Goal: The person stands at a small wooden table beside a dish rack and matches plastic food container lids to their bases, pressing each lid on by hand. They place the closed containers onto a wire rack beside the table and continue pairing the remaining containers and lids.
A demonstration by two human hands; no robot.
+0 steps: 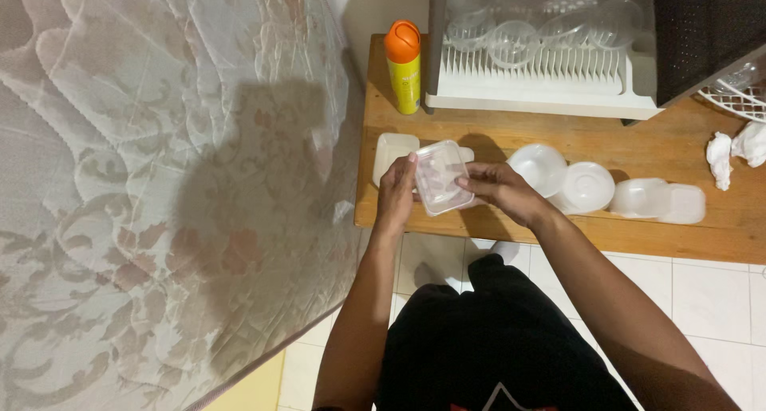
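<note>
A small clear plastic container [441, 176], rectangular with rounded corners, is held tilted above the near edge of the wooden tabletop [511, 132], between both hands. The left hand [396, 191] is closed on its left side, thumb up along the rim. The right hand [501, 191] pinches its right edge with fingertips together; whether a lid sits on the container is hard to tell from this angle.

Under and just behind the container lies a white rectangular tray [391, 153] flat on the tabletop. To the right of the right hand stand two round white bowls [562, 177], touching each other, and further right a pale oblong container [658, 200]. Crumpled white tissue [732, 152] lies near the right end.

At the back a yellow spray can [404, 66] with an orange cap stands upright beside a white dish rack [550, 56] holding clear plastic bowls. A patterned mattress [159, 179] leans at the left, and white tiled floor [702, 299] shows below the tabletop.
</note>
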